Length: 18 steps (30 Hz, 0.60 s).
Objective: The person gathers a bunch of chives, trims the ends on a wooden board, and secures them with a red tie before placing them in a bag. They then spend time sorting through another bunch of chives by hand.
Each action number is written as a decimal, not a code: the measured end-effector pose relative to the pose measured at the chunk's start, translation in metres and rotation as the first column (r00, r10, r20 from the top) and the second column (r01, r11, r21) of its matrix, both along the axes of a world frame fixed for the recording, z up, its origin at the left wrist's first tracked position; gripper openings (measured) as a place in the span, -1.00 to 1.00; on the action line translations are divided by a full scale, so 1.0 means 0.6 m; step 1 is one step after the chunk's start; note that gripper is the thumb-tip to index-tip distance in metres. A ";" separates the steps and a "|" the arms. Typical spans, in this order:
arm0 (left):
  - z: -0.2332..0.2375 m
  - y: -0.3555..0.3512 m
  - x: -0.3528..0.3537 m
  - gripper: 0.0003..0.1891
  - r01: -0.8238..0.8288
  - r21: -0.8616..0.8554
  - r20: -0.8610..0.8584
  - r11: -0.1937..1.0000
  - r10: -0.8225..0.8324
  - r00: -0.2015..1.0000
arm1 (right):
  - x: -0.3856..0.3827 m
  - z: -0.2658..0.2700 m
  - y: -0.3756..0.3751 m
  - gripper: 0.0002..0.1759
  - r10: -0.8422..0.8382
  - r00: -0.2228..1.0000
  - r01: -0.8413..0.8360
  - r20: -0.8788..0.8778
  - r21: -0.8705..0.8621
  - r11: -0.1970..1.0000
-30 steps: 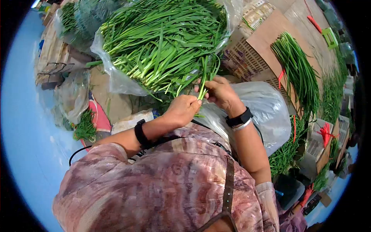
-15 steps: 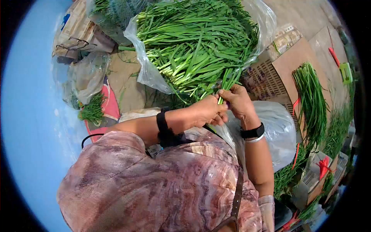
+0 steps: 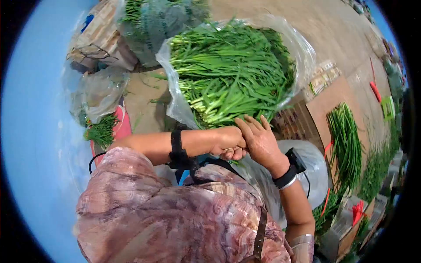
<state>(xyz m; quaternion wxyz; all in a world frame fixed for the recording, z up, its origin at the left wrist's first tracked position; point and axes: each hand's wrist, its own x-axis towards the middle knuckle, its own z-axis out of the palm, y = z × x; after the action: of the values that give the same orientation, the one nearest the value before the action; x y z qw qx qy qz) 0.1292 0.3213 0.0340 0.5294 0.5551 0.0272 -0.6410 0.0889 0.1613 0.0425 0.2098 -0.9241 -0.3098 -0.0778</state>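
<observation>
My left hand (image 3: pixel 229 142) is curled closed in front of my body, just below the bag. A bit of green garlic chives (image 3: pixel 237 163) shows under its fingers; the rest of what it holds is hidden. My right hand (image 3: pixel 262 143) lies against the left one, fingers stretched and spread, pointing to the heap. Beyond both hands, a large heap of garlic chives (image 3: pixel 232 70) fills an opened clear plastic bag (image 3: pixel 176 105), pale stem ends toward the left and front.
On the right, a bundle of chives (image 3: pixel 344 144) lies on a cardboard sheet (image 3: pixel 322 107), with red ties (image 3: pixel 358 213) on a box nearby. A crumpled plastic bag (image 3: pixel 98 94) and small green bunch (image 3: pixel 101 131) are at left. Another filled bag (image 3: pixel 155 33) stands behind.
My right hand has opened from a pinch on the chive stems and spread its fingers. Both hands are slightly lower and nearer my body. The view has shifted.
</observation>
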 end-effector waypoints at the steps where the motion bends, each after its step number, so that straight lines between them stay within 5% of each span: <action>1: 0.003 0.009 0.007 -0.76 -0.002 -0.024 -0.061 1.000 0.000 0.998 | 0.002 -0.013 0.002 -0.56 -0.005 1.000 0.004 -0.023 -0.007 1.000; 3: 0.012 0.023 0.015 -0.71 -0.002 -0.077 -0.193 0.997 -0.013 0.981 | 0.010 -0.032 0.004 -0.58 0.012 1.000 -0.012 0.006 0.028 1.000; 6: 0.083 0.036 0.000 -0.61 0.005 -0.032 -0.070 0.999 -0.007 0.998 | 0.031 -0.047 -0.015 -0.59 0.014 0.991 0.015 -0.134 0.213 0.977; 9: 0.138 0.080 0.019 -0.62 0.146 -0.181 0.541 0.973 -0.026 0.841 | 0.053 -0.038 -0.045 -0.63 -0.105 0.937 0.298 -0.334 0.601 0.741; 11: 0.171 0.117 0.035 -0.78 -0.088 -0.245 0.722 0.965 0.243 0.648 | 0.083 -0.013 -0.070 -0.70 -0.143 0.945 0.313 -0.294 0.688 0.655; 14: 0.149 0.159 0.056 -0.73 -0.302 -0.119 0.986 0.946 0.148 0.074 | 0.104 0.050 -0.032 -0.57 -0.133 0.976 0.210 -0.174 0.572 0.792; 16: 0.116 0.168 0.055 -0.75 -0.379 -0.160 0.984 0.911 0.116 -0.136 | 0.124 0.053 0.013 -0.47 -0.002 0.997 -0.026 0.083 0.332 0.943; 18: 0.099 0.177 0.045 -0.72 -0.389 -0.110 0.990 0.915 0.067 -0.121 | 0.138 0.045 0.064 -0.40 0.153 0.978 -0.176 0.140 0.170 0.970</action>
<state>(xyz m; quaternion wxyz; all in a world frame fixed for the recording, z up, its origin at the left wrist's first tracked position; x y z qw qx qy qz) 0.1562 0.4274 0.0934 0.4163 0.8833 -0.1998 0.0807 0.1714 0.1995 0.0693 0.2789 -0.8655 -0.3897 -0.1459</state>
